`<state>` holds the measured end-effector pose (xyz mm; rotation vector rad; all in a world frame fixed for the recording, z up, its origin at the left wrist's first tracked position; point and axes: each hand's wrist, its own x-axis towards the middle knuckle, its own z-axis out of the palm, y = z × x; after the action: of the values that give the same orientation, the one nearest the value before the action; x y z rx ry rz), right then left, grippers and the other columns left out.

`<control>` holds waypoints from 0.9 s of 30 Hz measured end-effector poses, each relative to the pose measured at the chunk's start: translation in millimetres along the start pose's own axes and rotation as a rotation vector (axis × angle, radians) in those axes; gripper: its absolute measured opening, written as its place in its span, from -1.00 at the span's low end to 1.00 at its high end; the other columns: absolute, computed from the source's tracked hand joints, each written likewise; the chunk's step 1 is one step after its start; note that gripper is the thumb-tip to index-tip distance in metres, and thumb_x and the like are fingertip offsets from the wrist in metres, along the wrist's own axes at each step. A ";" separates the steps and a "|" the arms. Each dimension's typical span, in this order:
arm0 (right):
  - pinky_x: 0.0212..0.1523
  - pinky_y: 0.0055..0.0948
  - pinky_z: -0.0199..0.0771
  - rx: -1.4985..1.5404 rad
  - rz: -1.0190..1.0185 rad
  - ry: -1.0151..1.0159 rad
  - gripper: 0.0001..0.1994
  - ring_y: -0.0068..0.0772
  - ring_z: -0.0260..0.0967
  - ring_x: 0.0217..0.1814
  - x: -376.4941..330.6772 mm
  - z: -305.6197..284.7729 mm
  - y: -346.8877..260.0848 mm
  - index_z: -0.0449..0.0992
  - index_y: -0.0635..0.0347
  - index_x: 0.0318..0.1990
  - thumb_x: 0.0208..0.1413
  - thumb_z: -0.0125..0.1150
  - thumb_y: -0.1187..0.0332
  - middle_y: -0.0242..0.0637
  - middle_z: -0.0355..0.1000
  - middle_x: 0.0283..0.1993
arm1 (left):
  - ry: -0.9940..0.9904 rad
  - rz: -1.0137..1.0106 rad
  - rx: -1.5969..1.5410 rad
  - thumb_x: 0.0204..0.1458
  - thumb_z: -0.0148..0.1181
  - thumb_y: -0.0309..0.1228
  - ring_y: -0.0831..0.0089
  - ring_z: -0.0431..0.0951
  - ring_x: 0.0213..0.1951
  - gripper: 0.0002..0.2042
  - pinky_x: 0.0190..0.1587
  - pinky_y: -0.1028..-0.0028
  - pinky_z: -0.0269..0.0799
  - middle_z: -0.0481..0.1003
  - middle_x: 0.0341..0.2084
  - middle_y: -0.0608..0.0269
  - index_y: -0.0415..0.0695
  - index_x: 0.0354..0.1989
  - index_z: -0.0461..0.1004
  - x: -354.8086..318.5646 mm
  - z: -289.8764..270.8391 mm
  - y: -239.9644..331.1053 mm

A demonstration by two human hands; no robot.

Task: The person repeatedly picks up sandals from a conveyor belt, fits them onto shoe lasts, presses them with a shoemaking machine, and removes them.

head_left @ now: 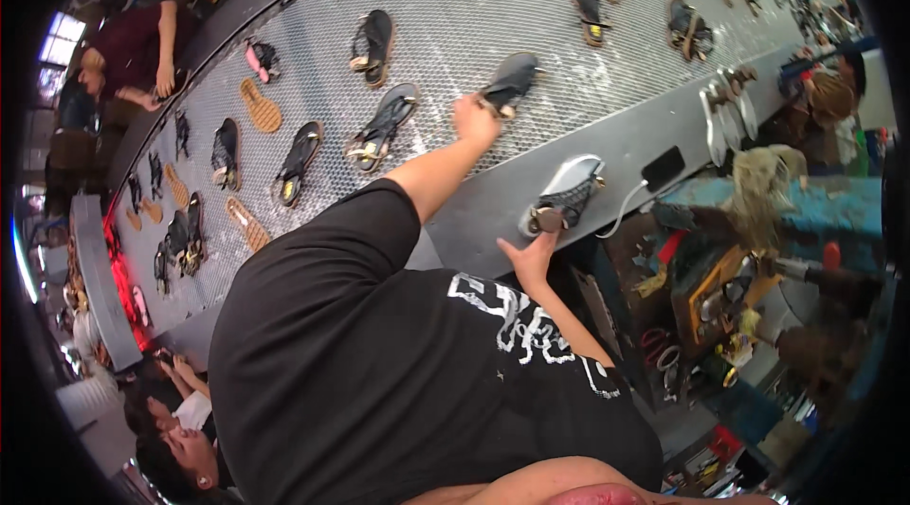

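Observation:
My left hand [477,123] reaches out over the metal mesh conveyor [445,22]. Its fingers are closed on the near end of a black sandal [513,77], which lies on the mesh. Closer to my body, my right hand [533,259] grips a woven dark sandal [569,190] with a pale sole. A round brown piece [547,220] sits at the end beside my fingers, and the thumb sticks out to the left. This sandal is over the grey metal ledge [474,211]; whether it touches the ledge I cannot tell.
Several black sandals [384,126] and tan soles [260,105] lie along the conveyor. On the ledge to the right are a phone [663,167] with a white cable and pale shoe lasts [728,117]. A cluttered bench [701,315] stands right. Other people [133,50] work at the left.

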<state>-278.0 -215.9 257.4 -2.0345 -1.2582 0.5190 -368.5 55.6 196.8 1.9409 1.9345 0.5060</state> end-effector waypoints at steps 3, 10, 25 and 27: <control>0.39 -0.18 -0.09 -0.076 0.075 0.144 0.02 0.17 -0.05 0.37 23.8 52.2 21.3 0.04 0.48 0.25 -0.37 0.53 0.19 0.25 0.04 0.28 | -0.242 -0.329 -0.971 -0.07 0.26 -0.44 0.27 0.52 -0.21 -0.67 -0.15 0.31 0.47 0.50 -0.27 0.13 -0.18 -0.11 0.39 18.1 17.2 -20.2; 0.22 -0.34 0.19 0.297 0.134 0.105 -0.24 -0.19 0.26 0.18 48.3 -30.5 22.3 0.20 0.35 0.20 -0.27 0.39 0.50 -0.07 0.28 0.15 | -1.187 -0.322 -1.562 -0.04 0.27 -0.46 0.28 0.57 -0.15 -0.57 -0.07 0.24 0.51 0.51 -0.09 0.15 -0.14 0.06 0.38 -116.3 -133.1 -1.8; 0.25 -0.35 0.14 0.575 0.006 -0.013 -0.41 -0.30 0.19 0.28 -56.1 -216.6 -45.7 0.27 0.21 0.01 -0.30 0.33 0.49 -0.11 0.23 0.27 | -1.149 -0.066 -1.330 0.08 -0.02 -0.25 0.44 0.55 -0.30 -0.70 -0.25 0.40 0.50 0.53 -0.36 0.23 -0.18 -0.14 0.48 -174.4 -95.0 178.4; 0.15 -0.33 0.26 0.434 0.132 0.216 -0.38 -0.24 0.29 0.14 -70.0 -215.4 -31.2 0.27 0.24 0.04 -0.28 0.39 0.40 -0.09 0.32 0.11 | -1.191 0.196 -1.230 0.13 0.04 -0.22 0.47 0.50 -0.20 -0.66 -0.11 0.48 0.43 0.50 -0.24 0.24 -0.19 -0.04 0.42 -237.8 -85.2 201.3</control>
<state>-191.1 -341.8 427.3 -1.7549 -0.8053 0.5607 -234.6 -183.2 368.2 1.0681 0.4164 0.3016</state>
